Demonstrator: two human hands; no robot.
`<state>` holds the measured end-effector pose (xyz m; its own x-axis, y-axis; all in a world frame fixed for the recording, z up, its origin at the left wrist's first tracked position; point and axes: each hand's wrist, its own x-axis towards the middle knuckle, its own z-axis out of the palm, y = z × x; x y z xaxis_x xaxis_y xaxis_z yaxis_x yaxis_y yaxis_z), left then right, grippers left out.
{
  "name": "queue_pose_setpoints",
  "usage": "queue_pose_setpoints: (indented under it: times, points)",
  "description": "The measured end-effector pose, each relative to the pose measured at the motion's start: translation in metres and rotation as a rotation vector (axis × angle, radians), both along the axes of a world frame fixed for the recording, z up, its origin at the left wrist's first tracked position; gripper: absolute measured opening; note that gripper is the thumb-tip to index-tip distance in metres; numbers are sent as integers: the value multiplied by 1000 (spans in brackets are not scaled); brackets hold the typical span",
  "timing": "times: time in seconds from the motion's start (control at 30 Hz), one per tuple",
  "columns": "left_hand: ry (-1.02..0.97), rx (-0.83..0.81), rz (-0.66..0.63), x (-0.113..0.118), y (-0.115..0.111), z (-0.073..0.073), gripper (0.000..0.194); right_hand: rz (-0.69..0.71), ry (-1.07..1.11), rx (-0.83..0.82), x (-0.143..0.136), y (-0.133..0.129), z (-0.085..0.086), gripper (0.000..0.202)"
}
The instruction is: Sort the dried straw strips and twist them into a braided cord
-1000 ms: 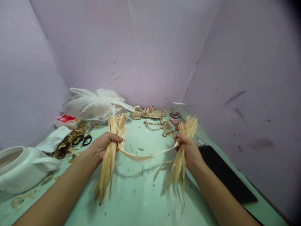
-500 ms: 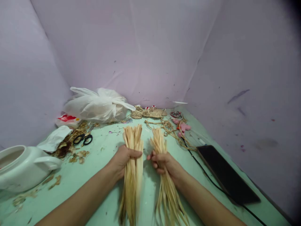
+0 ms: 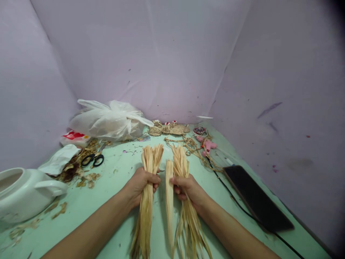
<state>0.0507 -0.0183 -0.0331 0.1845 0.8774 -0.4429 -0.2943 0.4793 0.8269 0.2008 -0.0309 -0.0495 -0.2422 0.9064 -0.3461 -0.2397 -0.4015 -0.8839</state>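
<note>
Keep your left hand closed round its bundle of dry strips, thumb across the front, just firm enough that nothing slides. Your right hand grips the other bundle in its curled fingers and pinches a single broad strip at thumb and fingertip, between the two bundles; hold that strip lightly, since dry fibre probably splits under a hard squeeze. Keep the tops near level and the loose tails hanging apart so they don't tangle.

Beyond your right hand, the pink glue gun and its black cord could catch trailing ends, as could the twine. Scissors lie on the counter beyond your left forearm, beside dry scraps.
</note>
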Motion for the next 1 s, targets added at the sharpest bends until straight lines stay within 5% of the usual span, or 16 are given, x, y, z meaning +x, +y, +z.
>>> queue_pose_setpoints:
  times: [0.43, 1.0]
  points:
    - [-33, 107, -142, 8, -9, 3, 24, -42, -97, 89, -10, -7, -4, 15]
    - [133, 144, -55, 12, -11, -1, 13, -61, -221, 108, -13, -8, 0, 13]
